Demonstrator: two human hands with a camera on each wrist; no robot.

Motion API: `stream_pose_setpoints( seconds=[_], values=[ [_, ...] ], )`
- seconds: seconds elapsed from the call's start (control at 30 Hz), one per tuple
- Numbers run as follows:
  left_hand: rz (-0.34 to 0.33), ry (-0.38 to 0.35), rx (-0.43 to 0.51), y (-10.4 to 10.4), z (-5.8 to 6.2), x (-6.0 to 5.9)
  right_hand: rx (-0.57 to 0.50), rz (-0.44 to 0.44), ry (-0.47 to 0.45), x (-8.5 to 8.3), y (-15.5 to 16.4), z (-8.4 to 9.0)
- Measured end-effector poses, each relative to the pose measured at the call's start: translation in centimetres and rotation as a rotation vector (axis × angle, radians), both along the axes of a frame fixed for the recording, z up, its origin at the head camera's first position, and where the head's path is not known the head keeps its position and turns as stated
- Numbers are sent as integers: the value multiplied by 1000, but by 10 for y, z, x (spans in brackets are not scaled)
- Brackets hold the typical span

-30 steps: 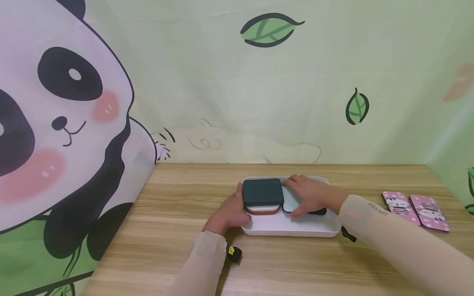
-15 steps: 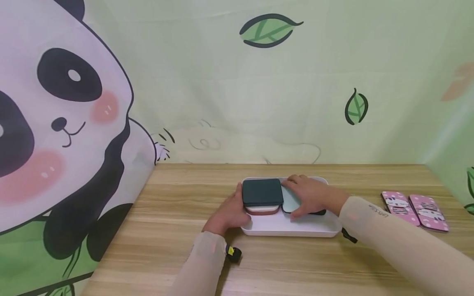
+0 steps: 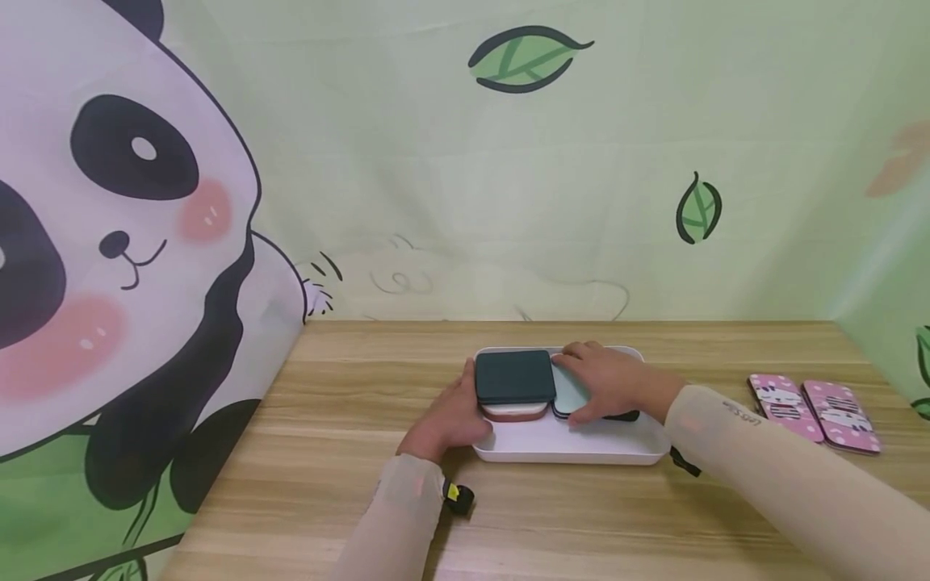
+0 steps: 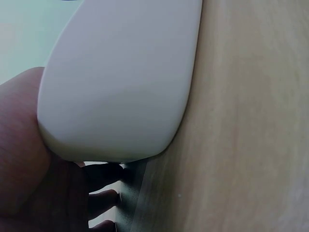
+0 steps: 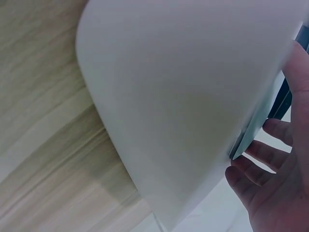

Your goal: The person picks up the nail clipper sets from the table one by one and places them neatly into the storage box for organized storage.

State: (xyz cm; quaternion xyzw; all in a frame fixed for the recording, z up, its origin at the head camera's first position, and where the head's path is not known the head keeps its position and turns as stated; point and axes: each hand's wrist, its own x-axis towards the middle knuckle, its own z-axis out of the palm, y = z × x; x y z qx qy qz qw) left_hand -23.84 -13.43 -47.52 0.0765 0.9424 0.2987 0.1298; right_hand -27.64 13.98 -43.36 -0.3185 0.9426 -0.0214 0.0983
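The left hand (image 3: 446, 415) rests against the left end of a white tray (image 3: 574, 446), its fingers laid along the side of a stack there; whether they actually grip the stack cannot be told from these views. In the left wrist view the palm (image 4: 29, 159) presses the tray's rounded corner (image 4: 120, 87). The right hand (image 3: 610, 383) lies flat over a pale mint phone case (image 3: 568, 395) in the tray's right half, fingers fairly straight and pressing down, with a dark case edge (image 3: 625, 417) showing just under the palm. The stack beside it is a dark green case (image 3: 514, 376) on top of a reddish-pink case (image 3: 514, 411), touching the mint one. The tray sits on a wooden table (image 3: 327, 484). Well to the right lie two pink cartoon-print phone cases (image 3: 814, 410), side by side. Behind the table hangs a green backdrop with a panda (image 3: 123, 242) and leaves (image 3: 529, 58).
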Motion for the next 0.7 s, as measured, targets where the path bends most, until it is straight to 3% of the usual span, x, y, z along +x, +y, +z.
stream_pose_setpoints(
  seconds=[0.33, 0.53, 0.7],
  values=[
    [-3, 5, -3, 0, -1, 0, -62, -10, 12, 0, 12, 4],
    [-5, 15, -3, 0, -2, 0, -147, -21, 39, -3, 32, 10],
    [-4, 23, 1, 1, -2, 0, -157, -44, 76, -4, 51, 11]
  ],
)
